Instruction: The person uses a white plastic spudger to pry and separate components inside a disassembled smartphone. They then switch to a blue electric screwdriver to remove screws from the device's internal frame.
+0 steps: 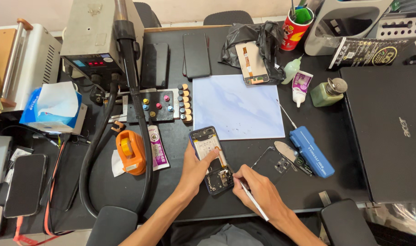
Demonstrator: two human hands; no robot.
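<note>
1. Nearest us, the right hand [258, 189] pinches a thin white tool [252, 200], pen-style, its tip down at the near end of the opened phone [212, 159].
2. The left hand [196, 166] clamps that phone from its left side, thumb laid across the exposed insides, pinning it flat on the dark worktop [308, 191].
3. The phone sits at the near middle of the worktop, just touching the near-left corner of the pale blue mat [237, 107].
4. Just right of it lies the removed back cover [274, 163], and beyond that a blue case [312, 151].
5. This looks like the internal stage: picking at a small part near the bottom board.
6. The next move calls for a steady tip, light pressure, and the left hand keeping firm hold.
</note>
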